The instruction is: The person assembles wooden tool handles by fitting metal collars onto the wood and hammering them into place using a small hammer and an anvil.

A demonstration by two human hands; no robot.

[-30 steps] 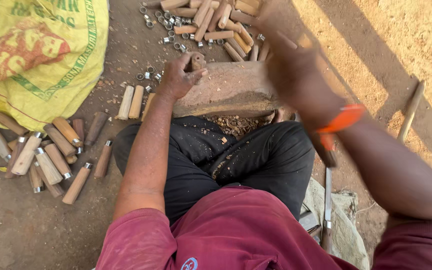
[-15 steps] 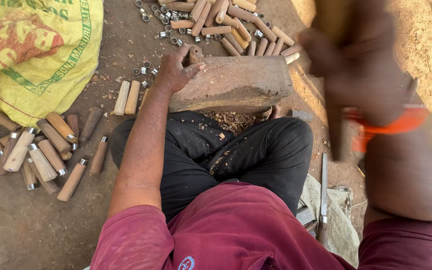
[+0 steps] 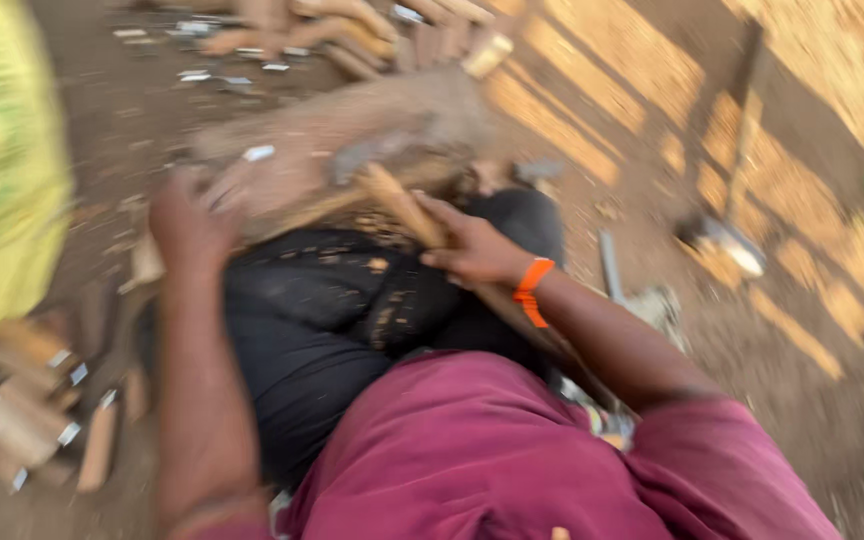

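The view is heavily motion-blurred. My right hand (image 3: 472, 250), with an orange band (image 3: 532, 292) on the wrist, grips the wooden handle of a hammer-like tool (image 3: 397, 200). Its dark head (image 3: 362, 155) is down on the wooden block (image 3: 422, 115) in front of my crossed legs. My left hand (image 3: 187, 225) is at the block's left end, fingers closed around a small piece that I cannot make out. A small metal ring (image 3: 257, 153) shows just beyond its fingers.
A yellow sack (image 3: 2, 200) lies at the left. Several wooden handles with metal collars (image 3: 22, 420) lie by my left knee, and more are piled beyond the block (image 3: 352, 25). A long-handled tool (image 3: 722, 240) rests on the dirt at the right.
My right hand has swung the tool down from its raised position onto the block. My left hand stays at the block's left end. The view has shifted left and blurred.
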